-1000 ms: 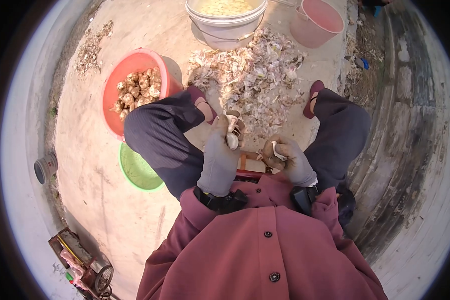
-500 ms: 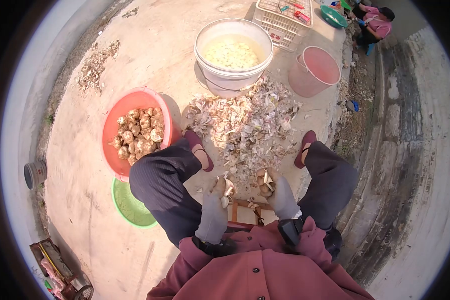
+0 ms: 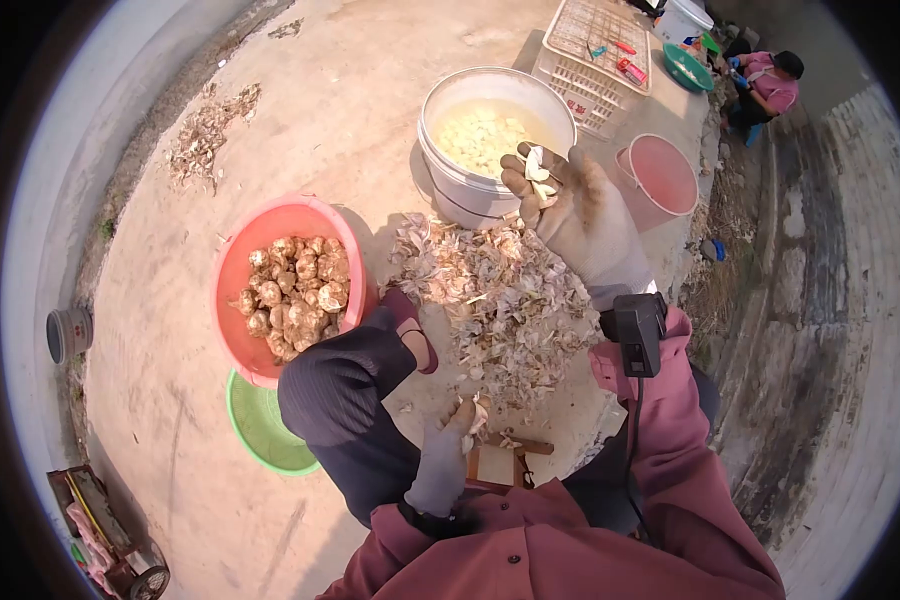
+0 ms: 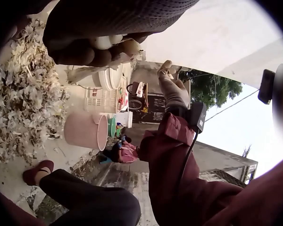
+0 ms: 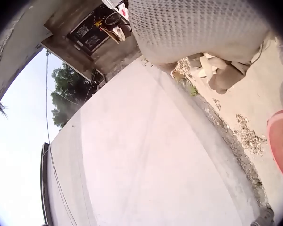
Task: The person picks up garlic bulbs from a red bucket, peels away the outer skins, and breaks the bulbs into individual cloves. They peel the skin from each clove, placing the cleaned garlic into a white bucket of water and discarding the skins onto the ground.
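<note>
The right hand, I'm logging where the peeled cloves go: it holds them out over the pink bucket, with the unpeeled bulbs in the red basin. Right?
Not quite. The head view shows the right hand holding the cloves over the white bucket, not the pink bucket. The unpeeled bulbs are in the red basin.

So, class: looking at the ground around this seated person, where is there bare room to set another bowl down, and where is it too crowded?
Bare concrete lies left of the red basin and green basin, and beyond the red basin, left of the white bucket. It is crowded in front of the knees: the heap of peelings fills the ground between red basin, white bucket and pink bucket.
</note>
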`<state>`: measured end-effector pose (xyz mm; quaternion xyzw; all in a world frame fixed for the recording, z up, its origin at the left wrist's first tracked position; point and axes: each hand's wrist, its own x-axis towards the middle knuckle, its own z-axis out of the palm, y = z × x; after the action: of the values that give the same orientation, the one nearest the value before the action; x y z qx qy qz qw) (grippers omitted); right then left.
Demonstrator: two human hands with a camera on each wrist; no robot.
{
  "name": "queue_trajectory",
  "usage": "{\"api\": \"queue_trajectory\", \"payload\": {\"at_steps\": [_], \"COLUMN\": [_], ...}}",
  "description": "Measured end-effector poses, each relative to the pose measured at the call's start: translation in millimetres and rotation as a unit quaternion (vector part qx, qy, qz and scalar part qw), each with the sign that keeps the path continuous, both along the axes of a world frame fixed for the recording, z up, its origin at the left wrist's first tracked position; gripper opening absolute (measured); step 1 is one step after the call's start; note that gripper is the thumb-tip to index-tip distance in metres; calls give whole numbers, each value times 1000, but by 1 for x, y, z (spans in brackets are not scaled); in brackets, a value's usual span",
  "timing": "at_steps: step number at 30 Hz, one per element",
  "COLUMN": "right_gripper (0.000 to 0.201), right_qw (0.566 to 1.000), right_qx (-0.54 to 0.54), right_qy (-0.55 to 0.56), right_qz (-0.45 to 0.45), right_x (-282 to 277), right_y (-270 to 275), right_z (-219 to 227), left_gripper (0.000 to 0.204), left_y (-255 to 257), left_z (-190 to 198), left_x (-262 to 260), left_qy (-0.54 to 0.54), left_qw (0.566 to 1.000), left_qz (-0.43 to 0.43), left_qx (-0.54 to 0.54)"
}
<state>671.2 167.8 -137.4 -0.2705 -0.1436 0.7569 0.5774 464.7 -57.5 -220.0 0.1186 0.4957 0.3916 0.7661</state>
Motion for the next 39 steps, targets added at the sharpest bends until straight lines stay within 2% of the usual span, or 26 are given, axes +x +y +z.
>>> {"api": "queue_trajectory", "payload": {"at_steps": [4, 8, 10, 12, 13, 14, 15, 16, 17, 18, 19, 20, 21, 24, 26, 28, 29, 31, 32, 34, 35, 37, 39], "right_gripper": [50, 43, 37, 32, 31, 31, 34, 34, 36, 37, 41, 41, 41, 41, 42, 43, 43, 45, 45, 44, 44, 39, 39], "right_qw": [998, 999, 994, 990, 986, 981, 973, 971, 983, 990, 986, 985, 982, 981, 983, 988, 988, 999, 999, 991, 991, 994, 994], "right_qx": [24, 23, -30, -71, -104, -137, -182, -190, -135, -76, -146, -153, -161, -157, -144, -66, -68, 27, 28, -22, -21, -54, -45], "right_qy": [40, 15, 102, 116, 116, 117, 89, 92, 102, 110, 60, 62, 71, 75, 69, 132, 135, -28, -26, 90, 93, 7, 36], "right_qz": [40, 18, -12, -36, -56, -76, -109, -112, -78, -44, -45, -48, -64, -86, -91, -40, -45, -32, -37, -92, -95, -99, -93], "right_x": [3, -11, -18, -28, -32, -35, -43, -43, -42, -45, -49, -52, -53, -51, -49, -45, -43, -39, -38, -40, -39, -37, -33], "right_y": [1, -41, -70, -103, -118, -132, -144, -161, -177, -187, -200, -211, -219, -241, -251, -261, -268, -275, -278, -277, -279, -284, -290], "right_z": [-19, -39, -64, -70, -74, -77, -71, -81, -97, -92, -77, -79, -84, -87, -84, -73, -78, -85, -88, -78, -75, -72, -74], "left_gripper": [28, 27, 23, 21, 20, 27, 27, 24, 22, 22, 22, 23, 23, 21, 19, 19, 19, 17, 17, 13, 13, 11, 12], "left_y": [7, 18, 25, 29, 30, 32, 33, 33, 31, 28, 22, 13, 4, -8, -15, -22, -26, -28, -30, -32, -34, -37, -40], "left_z": [2, 11, 13, 15, 14, 14, 23, 39, 47, 45, 39, 33, 30, 28, 23, 23, 23, 29, 33, 41, 41, 40, 41], "left_x": [2, 6, 10, 12, 15, 17, 18, 20, 22, 25, 27, 30, 32, 40, 40, 41, 41, 42, 44, 49, 50, 51, 52], "left_qy": [-13, 27, 28, 34, 111, 186, 190, 276, 355, 355, 418, 475, 513, 535, 528, 495, 494, 525, 524, 529, 530, 520, 510], "left_qw": [1000, 998, 997, 996, 983, 959, 959, 919, 864, 864, 799, 723, 690, 670, 667, 679, 678, 654, 651, 676, 673, 689, 699], "left_qz": [-6, -37, -32, -32, -35, -41, -45, -103, -159, -163, -174, -184, -201, -246, -237, -165, -171, -226, -229, -262, -265, -266, -270], "left_qx": [2, 49, 71, 74, 142, 210, 204, 263, 320, 317, 395, 467, 469, 453, 469, 516, 516, 495, 498, 441, 443, 429, 423]}}
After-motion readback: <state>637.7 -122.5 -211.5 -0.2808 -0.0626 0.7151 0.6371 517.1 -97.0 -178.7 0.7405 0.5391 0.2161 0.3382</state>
